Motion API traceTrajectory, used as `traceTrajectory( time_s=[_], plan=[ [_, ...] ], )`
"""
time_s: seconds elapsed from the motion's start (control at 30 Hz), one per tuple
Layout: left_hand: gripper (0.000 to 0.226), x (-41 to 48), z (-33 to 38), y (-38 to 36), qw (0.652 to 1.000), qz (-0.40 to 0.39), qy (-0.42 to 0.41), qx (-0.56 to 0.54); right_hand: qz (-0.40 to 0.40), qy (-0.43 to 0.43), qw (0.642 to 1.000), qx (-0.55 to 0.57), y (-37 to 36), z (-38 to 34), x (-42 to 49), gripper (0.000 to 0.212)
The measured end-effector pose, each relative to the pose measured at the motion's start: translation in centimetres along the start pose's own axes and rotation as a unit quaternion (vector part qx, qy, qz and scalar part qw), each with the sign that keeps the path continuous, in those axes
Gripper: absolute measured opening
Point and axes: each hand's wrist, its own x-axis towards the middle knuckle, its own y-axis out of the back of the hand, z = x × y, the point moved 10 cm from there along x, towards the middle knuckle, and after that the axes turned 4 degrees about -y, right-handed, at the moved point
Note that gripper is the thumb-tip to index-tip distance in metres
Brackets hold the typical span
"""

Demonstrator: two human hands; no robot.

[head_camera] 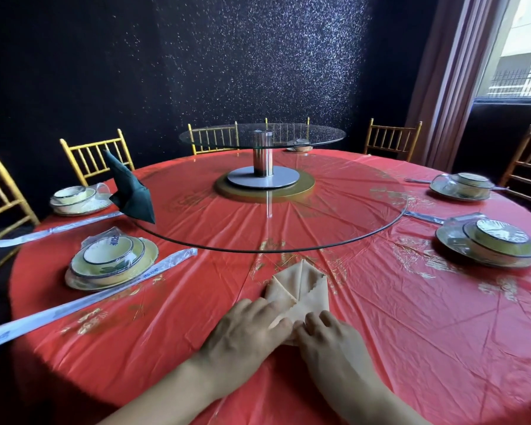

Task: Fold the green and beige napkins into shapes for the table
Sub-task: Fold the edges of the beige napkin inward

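Table: round, under a red cloth (396,317) with gold print; I am at its 6 o'clock edge.
Far left setting: a wrapped stack of bowl and plate (77,199) at about 9 o'clock, with a long wrapped packet (52,230) beside it.
Green napkin (131,191): at about 9 o'clock, folded into a pointed shape that stands upright at the rim of the big glass turntable (288,222).
Near left setting: a second wrapped stack (111,263) at about 8 o'clock, with another long packet (83,302) on its near side.
Centre: a small glass disc (262,136) raised on a metal post.
Left hand (249,328): at 6 o'clock, with my fingers laid out fairly straight and resting flat on the left part of the beige napkin.
Beige napkin (307,283): flat on the cloth at 6 o'clock, between the turntable rim and me. It is folded to a point aimed at 12 o'clock, with a zigzag edge showing.
Right hand (328,335): just beside my left hand, fingers bent with the tips on the napkin's near edge. I cannot tell whether they pinch the cloth.
Right settings: one wrapped stack (491,243) at about 4 o'clock, another (463,185) at about 2 o'clock.
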Motion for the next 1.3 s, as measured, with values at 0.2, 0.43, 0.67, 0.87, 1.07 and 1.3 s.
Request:
traceTrajectory(
  time_s=[0.2,0.43,0.67,0.87,1.07,1.3],
  plan=[
    [0.016,1.0,-0.2,-1.3,0.995,-0.042,0.022,-0.084,-0.011,0.001,1.0,0.014,-0.8,0.3,-0.1,0.024],
    [0.02,-2.9,-6.3,-5.2,0.874,-0.129,0.33,-0.332,-0.059,-0.006,0.997,0.044,-1.3,0.1,0.6,0.01],
    [0.028,-3.7,-6.8,-8.1,0.767,-0.196,0.46,-0.402,-0.084,-0.068,0.988,0.11,-1.2,2.2,-1.4,0.059],
    [0.031,-2.6,-6.5,-7.9,0.716,-0.196,0.473,-0.475,-0.149,-0.171,0.959,0.173,-2.8,4.8,-1.1,0.048],
    [0.01,-2.9,-5.0,-7.7,0.583,-0.236,0.454,-0.631,-0.174,-0.173,0.953,0.175,-3.2,4.7,-1.4,0.034],
    [0.014,-3.4,-3.9,-8.1,0.474,-0.2,0.516,-0.685,-0.128,-0.105,0.976,0.144,-1.4,3.4,-0.2,0.02]
  ],
)
